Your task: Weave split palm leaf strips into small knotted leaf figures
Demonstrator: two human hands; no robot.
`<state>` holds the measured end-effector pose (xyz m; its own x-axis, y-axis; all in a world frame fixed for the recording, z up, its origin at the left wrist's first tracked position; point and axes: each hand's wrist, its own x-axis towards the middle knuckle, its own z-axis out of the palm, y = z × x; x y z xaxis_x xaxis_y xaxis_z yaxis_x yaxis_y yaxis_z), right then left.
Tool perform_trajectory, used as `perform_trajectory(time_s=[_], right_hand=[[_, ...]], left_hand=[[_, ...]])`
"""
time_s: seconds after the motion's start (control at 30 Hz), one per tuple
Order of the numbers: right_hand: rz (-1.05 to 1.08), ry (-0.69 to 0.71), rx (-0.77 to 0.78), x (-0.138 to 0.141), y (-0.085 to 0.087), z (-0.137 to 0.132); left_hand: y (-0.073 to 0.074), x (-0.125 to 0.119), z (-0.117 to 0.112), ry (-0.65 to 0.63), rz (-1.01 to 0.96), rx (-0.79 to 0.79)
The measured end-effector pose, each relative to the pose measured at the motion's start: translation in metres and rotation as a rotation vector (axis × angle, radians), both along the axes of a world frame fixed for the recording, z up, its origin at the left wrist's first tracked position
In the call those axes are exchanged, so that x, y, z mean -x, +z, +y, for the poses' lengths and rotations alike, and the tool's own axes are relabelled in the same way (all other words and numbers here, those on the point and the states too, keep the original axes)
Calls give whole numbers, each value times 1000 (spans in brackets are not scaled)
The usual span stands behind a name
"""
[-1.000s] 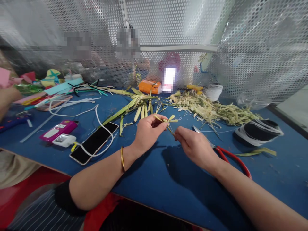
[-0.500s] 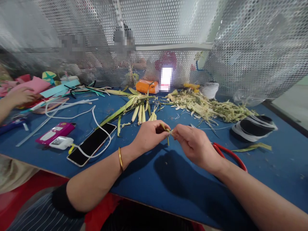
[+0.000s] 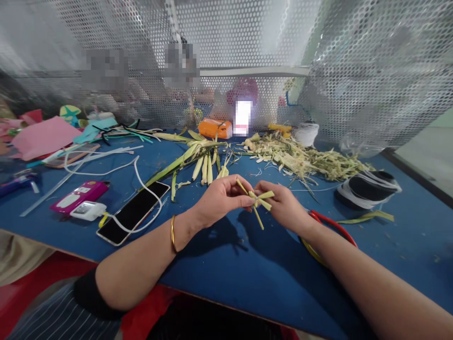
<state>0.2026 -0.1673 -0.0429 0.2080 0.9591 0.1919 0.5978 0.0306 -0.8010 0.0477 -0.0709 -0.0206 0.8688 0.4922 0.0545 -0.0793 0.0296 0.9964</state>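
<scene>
My left hand (image 3: 228, 197) pinches a small piece of pale-green plant strips (image 3: 264, 202) between thumb and fingers. Several short strips spread from its knotted-looking middle, and a thin stalk crosses it. Close against the far side of the piece, my right hand (image 3: 283, 203) has its fingers curled round it; the fingertips are partly hidden. Both hands are raised over the blue table (image 3: 212, 271). Beneath my right forearm lies a tool with red and yellow handles (image 3: 338, 225), its working end covered. Beyond my hands are pale leaf pieces (image 3: 205, 167) and long green leaves (image 3: 173, 163).
A heap of plant shreds (image 3: 300, 158) spreads at the back right, near a black-and-white roll (image 3: 368, 189). To the left lie a phone (image 3: 134, 212), a white cable (image 3: 145, 182) and a purple device (image 3: 79, 196). An orange packet (image 3: 214, 128) stands before the perforated screen (image 3: 247, 38).
The plant-strip piece has turned, so its spread strips now show. My right fingers have shifted behind it. A co-worker's hand at the far left has left the view.
</scene>
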Motion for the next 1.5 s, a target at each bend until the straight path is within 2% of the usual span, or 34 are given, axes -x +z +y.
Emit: perform_trajectory(time_s=[0.1, 0.2, 0.37, 0.43, 0.5, 0.6, 0.7, 0.77, 0.9, 1.0, 1.13, 1.2, 1.37, 1.5], right_hand=[[-51, 10, 9, 6, -3, -1], [-190, -29, 6, 10, -5, -3], [-473, -49, -151, 21, -6, -9], [-623, -66, -209, 26, -5, -11], [-687, -64, -239, 30, -2, -13], [-582, -41, -249, 31, 4, -16], [-468, -3, -229, 24, 13, -18], [-399, 12, -210, 16, 20, -18], [-200, 27, -175, -1, 25, -14], [0, 43, -103, -5, 16, -8], [312, -6, 57, 3, 1, -1], [378, -43, 88, 9, -3, 1], [281, -165, 62, 24, -9, -2], [86, -169, -31, 35, -10, -9]], left_hand=[[-3, -2, 3, 155, -44, -61], [-6, -3, 7, 293, -54, -167], [-11, -4, 10, 432, 9, -319], [-13, -4, 11, 446, 17, -386], [-14, -3, 10, 446, 23, -461], [-13, -1, 6, 381, 86, -595], [-8, 2, 2, 223, 169, -694], [-3, 3, 1, 98, 174, -621], [2, 4, 1, -138, 98, -226], [0, 3, 2, -161, 28, -60], [-4, 1, 4, 14, -26, -72], [-7, -1, 6, 137, -39, -132], [-13, -3, 10, 414, -30, -399], [-16, -2, 9, 528, 30, -650]])
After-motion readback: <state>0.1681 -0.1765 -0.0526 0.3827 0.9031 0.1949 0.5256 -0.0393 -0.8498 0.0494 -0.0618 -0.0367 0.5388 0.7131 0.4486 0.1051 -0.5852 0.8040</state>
